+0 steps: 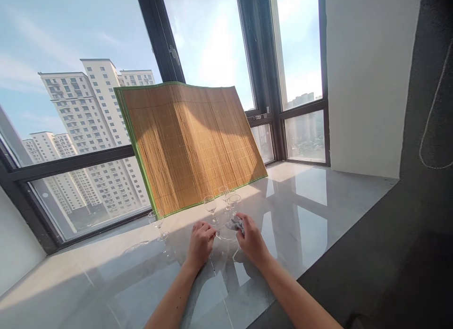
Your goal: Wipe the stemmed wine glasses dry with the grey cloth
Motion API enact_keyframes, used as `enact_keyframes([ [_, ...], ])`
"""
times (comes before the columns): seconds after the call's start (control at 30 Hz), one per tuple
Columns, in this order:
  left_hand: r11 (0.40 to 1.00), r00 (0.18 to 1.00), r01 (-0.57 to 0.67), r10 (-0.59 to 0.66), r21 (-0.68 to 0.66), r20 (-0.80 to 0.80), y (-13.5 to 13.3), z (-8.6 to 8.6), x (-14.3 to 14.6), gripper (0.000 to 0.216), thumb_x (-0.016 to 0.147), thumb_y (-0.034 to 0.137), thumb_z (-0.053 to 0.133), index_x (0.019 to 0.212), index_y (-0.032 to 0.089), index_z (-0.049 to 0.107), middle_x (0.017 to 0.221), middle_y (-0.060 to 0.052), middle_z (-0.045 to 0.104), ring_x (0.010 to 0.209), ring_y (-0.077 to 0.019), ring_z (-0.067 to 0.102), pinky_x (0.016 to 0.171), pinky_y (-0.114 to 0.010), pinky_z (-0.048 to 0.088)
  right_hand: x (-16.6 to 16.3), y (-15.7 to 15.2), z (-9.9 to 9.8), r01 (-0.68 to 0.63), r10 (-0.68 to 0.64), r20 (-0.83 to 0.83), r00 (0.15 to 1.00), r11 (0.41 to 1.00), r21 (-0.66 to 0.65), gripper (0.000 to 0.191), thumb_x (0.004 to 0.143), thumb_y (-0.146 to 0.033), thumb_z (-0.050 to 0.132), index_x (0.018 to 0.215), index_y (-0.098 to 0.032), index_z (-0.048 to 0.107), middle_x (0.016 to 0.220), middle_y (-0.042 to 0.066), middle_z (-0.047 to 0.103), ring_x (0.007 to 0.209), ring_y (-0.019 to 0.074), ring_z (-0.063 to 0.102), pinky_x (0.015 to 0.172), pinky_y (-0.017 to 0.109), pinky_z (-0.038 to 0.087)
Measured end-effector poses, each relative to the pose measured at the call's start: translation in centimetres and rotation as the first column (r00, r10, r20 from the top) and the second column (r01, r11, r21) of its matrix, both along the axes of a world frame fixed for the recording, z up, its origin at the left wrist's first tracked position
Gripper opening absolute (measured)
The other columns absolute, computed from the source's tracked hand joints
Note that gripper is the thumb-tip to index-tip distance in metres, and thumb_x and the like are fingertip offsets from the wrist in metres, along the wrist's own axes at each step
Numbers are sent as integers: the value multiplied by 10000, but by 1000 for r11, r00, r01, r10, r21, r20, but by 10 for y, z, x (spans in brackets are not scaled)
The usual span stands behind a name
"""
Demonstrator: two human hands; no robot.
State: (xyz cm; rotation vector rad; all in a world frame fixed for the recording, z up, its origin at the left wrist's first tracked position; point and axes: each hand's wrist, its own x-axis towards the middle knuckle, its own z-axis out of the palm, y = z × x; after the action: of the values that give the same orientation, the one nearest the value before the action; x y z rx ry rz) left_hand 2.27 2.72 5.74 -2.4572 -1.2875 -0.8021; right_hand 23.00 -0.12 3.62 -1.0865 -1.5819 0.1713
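My left hand (202, 241) is closed, its fingertips pinching the edge of a clear glass (222, 233) low over the sill. That glass looks stemmed, but its outline is faint and partly hidden. My right hand (250, 237) is closed on a small grey-and-white patterned cloth (234, 223), which meets the glass between the hands. Just beyond stand several small clear stemmed glasses, among them a front-left glass (210, 205) and a right glass (235, 201). Farther left, another stemmed glass (156, 221) stands upright by itself.
Behind the glasses a green-edged bamboo mat (198, 145) leans against the dark window frame (155, 31). The glossy grey-white sill (283, 225) carries bright reflections. A white wall (368, 83) stands at right, and a pale cord (430, 116) hangs at the far right.
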Motion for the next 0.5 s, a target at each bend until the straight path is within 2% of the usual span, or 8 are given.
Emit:
enact_keyframes([
  [0.2,997,997,28,-23,-69,80,4,-4,-4,228,931,341,529,905,233,729,812,-46,704,860,-216,581,843,-346,403,0,5,-4,15,-23,-111,994,997,-73,496,718,-65,428,1188,-222,461,1109,79,613,1045,222,595,926,381,477],
  [0.37,995,995,-13,23,-100,101,7,-9,-2,268,942,369,507,861,222,716,760,-38,687,780,-198,601,750,-292,405,-2,5,-5,9,-30,-165,986,992,-129,529,722,-97,436,1237,-211,398,1099,90,599,993,218,613,888,375,485],
  [0.5,988,986,-77,95,-134,139,8,-10,0,317,960,385,463,891,204,713,753,-47,678,748,-188,608,713,-276,398,-4,1,-4,-106,84,-153,985,985,-139,608,706,-86,440,1292,-210,334,1072,71,593,909,189,621,873,363,489],
])
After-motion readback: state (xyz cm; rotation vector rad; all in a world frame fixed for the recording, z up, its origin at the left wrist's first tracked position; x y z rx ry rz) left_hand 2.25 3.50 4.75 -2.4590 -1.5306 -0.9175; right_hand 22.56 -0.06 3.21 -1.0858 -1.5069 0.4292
